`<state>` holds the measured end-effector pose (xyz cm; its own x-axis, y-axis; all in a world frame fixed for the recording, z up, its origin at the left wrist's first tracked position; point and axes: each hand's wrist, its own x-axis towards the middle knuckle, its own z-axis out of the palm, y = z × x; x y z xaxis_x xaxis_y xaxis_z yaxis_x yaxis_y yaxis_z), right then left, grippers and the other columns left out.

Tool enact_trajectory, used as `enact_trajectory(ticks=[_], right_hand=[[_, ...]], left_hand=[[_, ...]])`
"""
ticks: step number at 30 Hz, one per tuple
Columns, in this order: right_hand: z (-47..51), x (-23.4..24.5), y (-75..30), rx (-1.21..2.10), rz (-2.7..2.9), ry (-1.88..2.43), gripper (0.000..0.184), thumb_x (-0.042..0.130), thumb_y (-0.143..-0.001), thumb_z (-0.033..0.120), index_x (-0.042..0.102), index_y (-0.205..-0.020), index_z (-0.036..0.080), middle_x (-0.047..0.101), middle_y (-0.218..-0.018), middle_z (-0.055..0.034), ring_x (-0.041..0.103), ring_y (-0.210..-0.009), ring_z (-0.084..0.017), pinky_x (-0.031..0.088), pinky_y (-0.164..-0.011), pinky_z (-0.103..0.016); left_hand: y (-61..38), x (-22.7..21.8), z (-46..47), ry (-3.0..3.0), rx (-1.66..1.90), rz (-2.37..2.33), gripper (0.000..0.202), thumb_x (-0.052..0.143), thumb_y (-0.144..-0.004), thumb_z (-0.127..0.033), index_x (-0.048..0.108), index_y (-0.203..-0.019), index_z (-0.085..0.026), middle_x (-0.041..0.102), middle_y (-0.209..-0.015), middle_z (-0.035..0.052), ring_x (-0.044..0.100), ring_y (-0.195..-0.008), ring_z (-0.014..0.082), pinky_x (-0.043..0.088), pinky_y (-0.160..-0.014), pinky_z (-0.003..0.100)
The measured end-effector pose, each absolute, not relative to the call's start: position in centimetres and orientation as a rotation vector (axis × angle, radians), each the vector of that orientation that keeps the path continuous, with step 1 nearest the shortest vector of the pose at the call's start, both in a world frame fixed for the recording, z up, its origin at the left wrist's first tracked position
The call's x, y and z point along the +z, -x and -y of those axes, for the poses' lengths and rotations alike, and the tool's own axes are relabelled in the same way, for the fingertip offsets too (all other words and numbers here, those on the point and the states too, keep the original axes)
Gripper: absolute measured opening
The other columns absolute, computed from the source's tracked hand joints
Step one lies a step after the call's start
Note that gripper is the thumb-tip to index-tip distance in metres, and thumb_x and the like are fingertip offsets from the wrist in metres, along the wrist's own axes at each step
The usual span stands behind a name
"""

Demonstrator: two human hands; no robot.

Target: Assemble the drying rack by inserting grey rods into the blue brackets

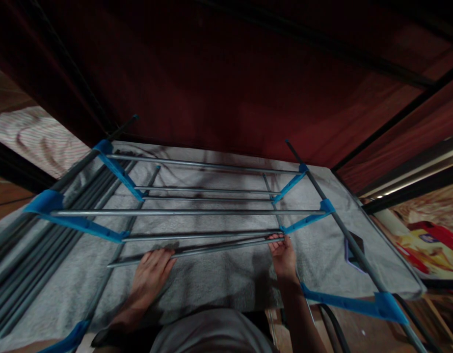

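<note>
A partly assembled rack frame of grey metal tubes and blue plastic connectors lies across the cloth-covered table. My left hand (pixel 152 272) is closed over a loose grey metal tube (pixel 219 247), near its left end, which sticks out free past the hand. At the tube's other end, my right hand (pixel 284 255) pinches it with curled fingers, close to the tip of a blue connector (pixel 309 221). The tube slants slightly up to the right. Just behind it, another crossbar (pixel 200 236) runs between that connector and the left blue connector (pixel 90 225).
Several grey tubes (pixel 60 260) lie in a bundle at the left. A phone (pixel 353 252) rests on the grey cloth (pixel 226 279) under the right side tube. Beyond the table hangs a dark red cloth (pixel 219 88). A red and yellow package (pixel 432 247) sits at the far right.
</note>
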<state>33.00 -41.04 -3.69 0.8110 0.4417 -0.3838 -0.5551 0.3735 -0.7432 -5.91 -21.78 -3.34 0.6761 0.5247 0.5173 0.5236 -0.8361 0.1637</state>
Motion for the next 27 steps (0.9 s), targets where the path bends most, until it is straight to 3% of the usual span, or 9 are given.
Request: enact_trajectory(ticks=[10, 18, 23, 27], right_hand=[[41.4, -3.8, -33.2, 0.610, -0.119, 0.988, 0.030, 0.077, -0.072, 0.045, 0.055, -0.075, 0.025, 0.063, -0.067, 0.0092, 0.065, -0.066, -0.011, 0.056, -0.070, -0.024], [42.3, -4.5, -33.7, 0.603, -0.095, 1.012, 0.031, 0.068, -0.072, 0.057, 0.061, -0.076, 0.027, 0.070, -0.079, 0.0030, 0.070, -0.080, -0.017, 0.059, -0.080, -0.034], [42.6, -5.2, -33.9, 0.604, -0.091, 1.003, 0.033, 0.069, -0.071, 0.058, 0.064, -0.077, 0.026, 0.071, -0.080, 0.0017, 0.071, -0.081, -0.017, 0.059, -0.078, -0.033], [42.6, -5.4, -34.0, 0.639, -0.134, 0.957, 0.033, 0.075, -0.069, 0.055, 0.064, -0.077, 0.025, 0.071, -0.078, 0.0014, 0.070, -0.079, -0.017, 0.059, -0.076, -0.031]], left_hand=[[6.5, -3.2, 22.1, -2.901, 0.787, -0.883, 0.020, 0.052, -0.099, -0.032, 0.068, -0.109, -0.024, 0.073, -0.096, 0.0052, 0.067, -0.089, 0.0225, 0.049, -0.082, 0.038], [6.6, -5.2, 21.8, -2.838, 0.723, -0.958, 0.026, 0.049, -0.099, -0.035, 0.070, -0.109, -0.024, 0.074, -0.099, 0.0062, 0.068, -0.091, 0.0229, 0.052, -0.088, 0.039], [6.4, -4.9, 22.0, -2.817, 0.692, -0.999, 0.035, 0.042, -0.101, -0.041, 0.072, -0.101, -0.023, 0.075, -0.095, 0.0063, 0.068, -0.089, 0.0228, 0.052, -0.087, 0.039], [6.3, -3.8, 22.1, -2.852, 0.720, -0.943, 0.029, 0.045, -0.102, -0.037, 0.071, -0.100, -0.022, 0.074, -0.091, 0.0043, 0.067, -0.086, 0.0212, 0.049, -0.084, 0.037]])
